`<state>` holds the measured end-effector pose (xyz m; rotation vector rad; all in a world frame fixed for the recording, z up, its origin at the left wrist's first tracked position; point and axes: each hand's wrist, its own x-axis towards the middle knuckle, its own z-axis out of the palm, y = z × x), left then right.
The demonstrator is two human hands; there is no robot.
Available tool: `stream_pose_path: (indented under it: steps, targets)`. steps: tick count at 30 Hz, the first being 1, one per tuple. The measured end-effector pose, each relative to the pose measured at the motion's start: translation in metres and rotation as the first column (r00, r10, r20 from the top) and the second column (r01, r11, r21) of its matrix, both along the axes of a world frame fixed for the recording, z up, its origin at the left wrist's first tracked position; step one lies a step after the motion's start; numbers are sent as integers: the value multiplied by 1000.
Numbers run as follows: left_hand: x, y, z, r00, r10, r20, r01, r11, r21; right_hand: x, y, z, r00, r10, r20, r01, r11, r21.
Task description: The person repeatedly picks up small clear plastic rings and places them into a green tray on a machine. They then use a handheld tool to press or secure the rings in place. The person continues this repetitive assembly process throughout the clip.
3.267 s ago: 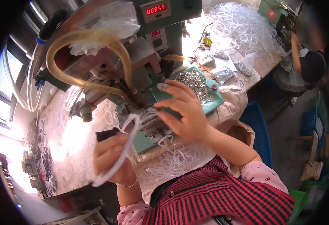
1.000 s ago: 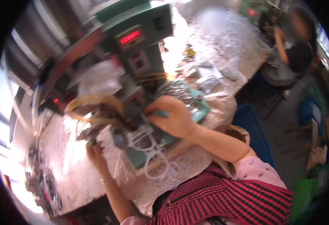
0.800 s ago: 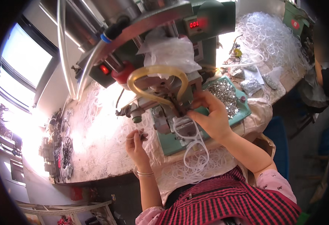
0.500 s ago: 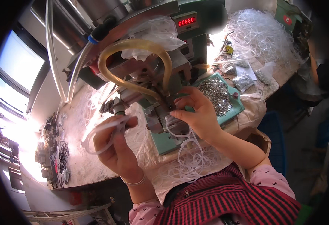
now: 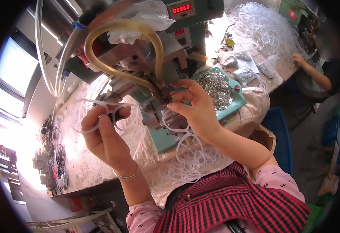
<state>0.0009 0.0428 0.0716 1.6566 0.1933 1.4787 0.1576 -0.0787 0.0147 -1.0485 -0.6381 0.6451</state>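
My left hand [image 5: 106, 138] is raised in front of the bench and pinches a clear plastic ring piece [image 5: 96, 114] made of joined loops. My right hand [image 5: 195, 106] holds another clear ring piece [image 5: 177, 132] against the metal head [image 5: 160, 93] of a green bench machine [image 5: 166, 132]; its loops hang down below my fingers. A thick yellowish hose [image 5: 115, 46] arcs over the machine head. Right behind my right hand, a teal tray [image 5: 237, 103] carries a heap of small metal parts [image 5: 216, 83].
A pile of clear rings [image 5: 185, 167] lies at the bench edge by my lap, and a bigger heap [image 5: 261, 25] at the far right. Another person's arm [image 5: 313, 72] rests there. A red digit display [image 5: 181, 8] tops the machine. Dark parts [image 5: 51, 163] lie left.
My left hand has come up from the bench with a clear ring piece. My right hand has stayed at the machine head with its own ring piece. The view has steadied.
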Motion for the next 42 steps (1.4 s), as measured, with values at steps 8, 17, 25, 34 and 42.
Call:
stream_pose_path:
  steps: [8,17,25,34,42]
  targets:
    - [-11,-34,-29,998,-11,-62,22,984,175,-6,-55,3,519,-223,825,321,946,53]
    - [15,-44,-48,882,75,-466,246,770,589,92,-87,-90,203,-124,971,727,684,-65]
    - [14,-44,-44,862,66,-502,260,792,552,110,-56,-90,277,-243,930,681,732,-12]
    - [1,-63,-59,864,221,-452,110,794,598,122,-21,-84,-9,-48,999,613,789,44]
    - [-125,-8,-60,451,761,-466,-642,639,424,110,-65,-78,324,-303,896,750,660,-48]
